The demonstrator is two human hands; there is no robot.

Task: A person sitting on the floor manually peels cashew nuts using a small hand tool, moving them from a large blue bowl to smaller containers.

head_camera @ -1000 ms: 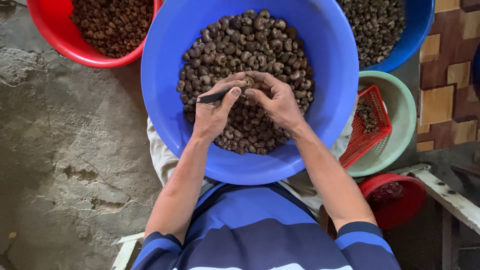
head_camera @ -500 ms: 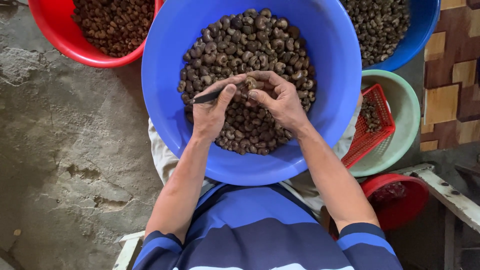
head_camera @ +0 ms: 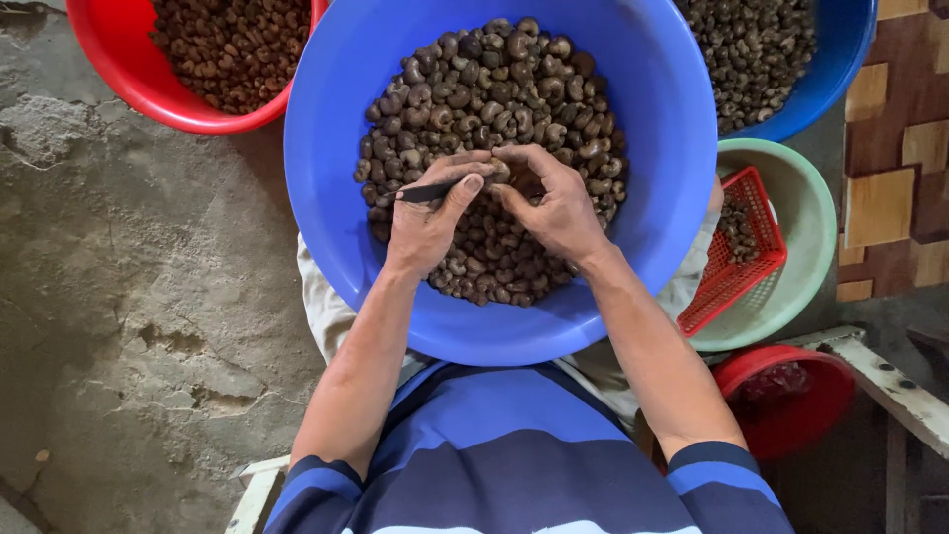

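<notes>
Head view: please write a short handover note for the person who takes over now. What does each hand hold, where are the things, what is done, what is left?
Left hand: grips a small dark tool, tip towards the right hand.
Right hand: pinches one dark brown nut at the fingertips, against the tool.
Both hands are over the large round blue plastic basin, on the lap, heaped with the same nuts.
Nearby: red plastic basin of nuts top left; second blue basin top right; small red mesh basket inside a pale green bowl.
Done: cannot tell how many.
Left: the blue basin is still well filled.
</notes>
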